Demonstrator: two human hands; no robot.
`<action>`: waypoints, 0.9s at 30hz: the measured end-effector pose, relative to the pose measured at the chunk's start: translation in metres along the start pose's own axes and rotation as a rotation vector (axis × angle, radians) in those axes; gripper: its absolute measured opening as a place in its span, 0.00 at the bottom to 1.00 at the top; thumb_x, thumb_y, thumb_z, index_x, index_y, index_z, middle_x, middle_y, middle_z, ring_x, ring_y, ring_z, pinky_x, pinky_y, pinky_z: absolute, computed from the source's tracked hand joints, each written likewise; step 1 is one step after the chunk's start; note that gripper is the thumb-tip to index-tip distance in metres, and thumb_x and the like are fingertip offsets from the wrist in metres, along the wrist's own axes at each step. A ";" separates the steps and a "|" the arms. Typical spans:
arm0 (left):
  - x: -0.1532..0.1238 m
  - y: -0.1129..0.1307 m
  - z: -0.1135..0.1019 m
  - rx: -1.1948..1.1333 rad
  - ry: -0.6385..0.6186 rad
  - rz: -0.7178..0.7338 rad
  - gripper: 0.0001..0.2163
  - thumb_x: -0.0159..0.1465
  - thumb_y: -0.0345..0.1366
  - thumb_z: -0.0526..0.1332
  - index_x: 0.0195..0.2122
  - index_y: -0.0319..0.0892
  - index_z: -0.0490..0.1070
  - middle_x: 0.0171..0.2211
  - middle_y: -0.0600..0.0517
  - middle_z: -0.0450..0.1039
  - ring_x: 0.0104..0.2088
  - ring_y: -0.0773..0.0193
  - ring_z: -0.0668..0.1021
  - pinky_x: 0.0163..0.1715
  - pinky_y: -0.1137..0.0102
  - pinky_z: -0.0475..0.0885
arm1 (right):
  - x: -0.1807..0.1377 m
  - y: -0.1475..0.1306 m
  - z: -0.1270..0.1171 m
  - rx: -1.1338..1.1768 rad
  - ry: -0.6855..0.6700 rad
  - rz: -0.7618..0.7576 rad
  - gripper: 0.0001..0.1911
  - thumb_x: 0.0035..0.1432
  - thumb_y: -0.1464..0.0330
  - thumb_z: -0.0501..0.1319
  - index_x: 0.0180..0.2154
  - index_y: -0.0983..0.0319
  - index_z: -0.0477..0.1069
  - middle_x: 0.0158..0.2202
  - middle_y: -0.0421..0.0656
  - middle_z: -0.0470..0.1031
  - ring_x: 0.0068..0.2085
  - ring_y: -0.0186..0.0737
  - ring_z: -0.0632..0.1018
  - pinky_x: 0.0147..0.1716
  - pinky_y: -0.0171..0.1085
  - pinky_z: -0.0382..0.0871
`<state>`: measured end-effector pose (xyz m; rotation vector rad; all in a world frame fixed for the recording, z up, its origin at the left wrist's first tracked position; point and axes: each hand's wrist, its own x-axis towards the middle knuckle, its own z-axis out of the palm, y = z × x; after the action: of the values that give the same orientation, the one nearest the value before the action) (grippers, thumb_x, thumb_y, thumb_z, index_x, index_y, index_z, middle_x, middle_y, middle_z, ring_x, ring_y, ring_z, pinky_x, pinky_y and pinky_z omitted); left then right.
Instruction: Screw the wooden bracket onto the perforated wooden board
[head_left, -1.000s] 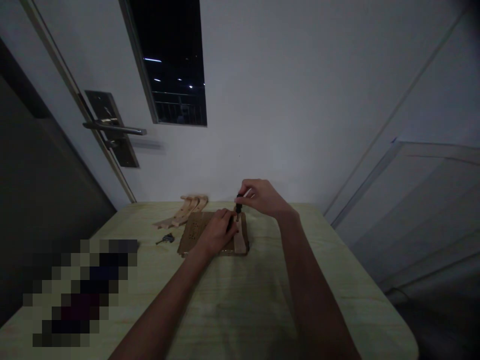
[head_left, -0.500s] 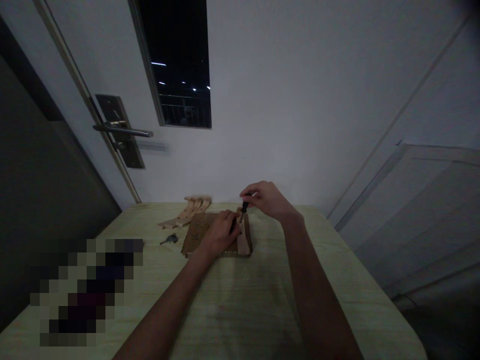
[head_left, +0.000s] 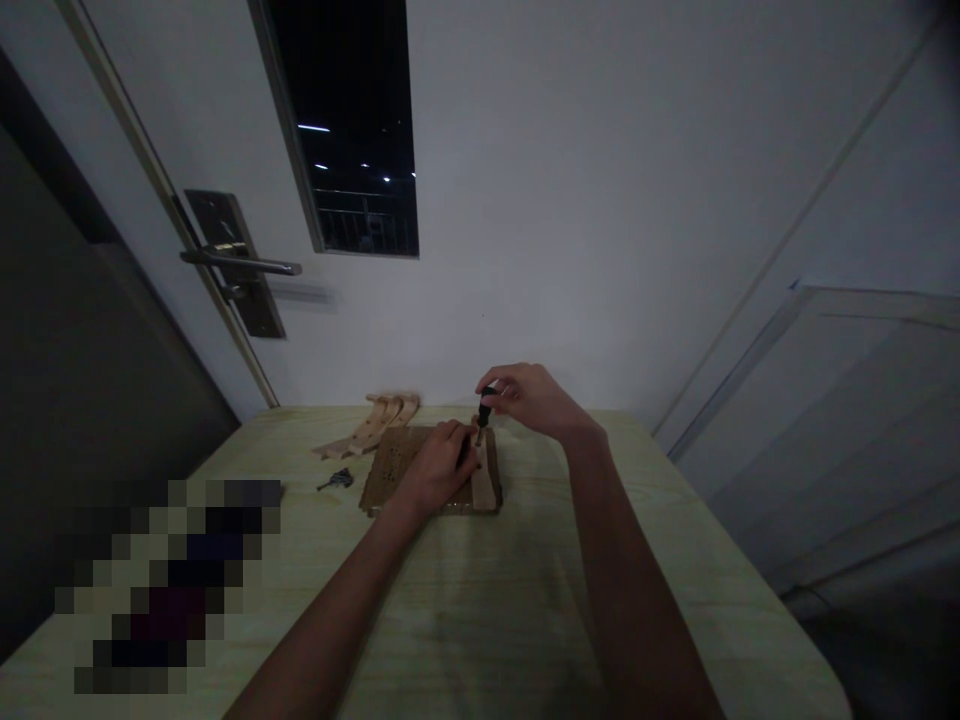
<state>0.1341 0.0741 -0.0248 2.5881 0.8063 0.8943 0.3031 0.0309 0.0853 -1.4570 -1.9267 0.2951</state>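
Note:
A brown perforated wooden board [head_left: 390, 462] lies on the pale table [head_left: 487, 610], with a light wooden strip [head_left: 483, 482] standing along its right edge. My left hand [head_left: 439, 465] rests on the board with its fingers curled against the strip. My right hand [head_left: 534, 398] pinches the black handle of a small screwdriver [head_left: 484, 410], held upright with its tip down on the top of the strip.
Several light wooden pieces [head_left: 371, 422] lie behind the board near the wall. A small dark metal item [head_left: 336, 480] lies to the board's left. A door with a lever handle [head_left: 241, 264] stands at the left, and a blurred patch covers the table's near left.
The hands and screwdriver stay at the same spot on the strip; only the view has shifted slightly.

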 end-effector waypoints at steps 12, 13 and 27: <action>0.000 0.001 0.000 0.009 0.004 0.011 0.09 0.62 0.31 0.54 0.43 0.40 0.67 0.40 0.46 0.68 0.44 0.56 0.71 0.46 0.60 0.69 | -0.003 -0.007 0.003 0.091 -0.041 0.000 0.03 0.51 0.70 0.62 0.30 0.62 0.69 0.25 0.38 0.73 0.24 0.29 0.72 0.26 0.30 0.63; 0.000 0.001 0.000 0.008 0.004 0.010 0.09 0.62 0.31 0.54 0.43 0.40 0.67 0.40 0.46 0.68 0.44 0.56 0.71 0.46 0.60 0.69 | -0.002 -0.007 0.003 0.100 -0.057 -0.010 0.01 0.51 0.71 0.61 0.29 0.62 0.70 0.26 0.38 0.73 0.24 0.29 0.73 0.26 0.30 0.64; 0.000 -0.003 0.001 0.005 -0.004 0.022 0.10 0.63 0.32 0.54 0.44 0.40 0.66 0.41 0.45 0.69 0.44 0.57 0.71 0.47 0.60 0.68 | -0.004 0.001 -0.001 0.111 -0.100 0.005 0.17 0.50 0.79 0.56 0.41 0.62 0.74 0.37 0.43 0.77 0.31 0.31 0.77 0.32 0.32 0.71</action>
<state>0.1342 0.0762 -0.0268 2.6076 0.7810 0.8937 0.3051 0.0277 0.0839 -1.3977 -1.9532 0.4786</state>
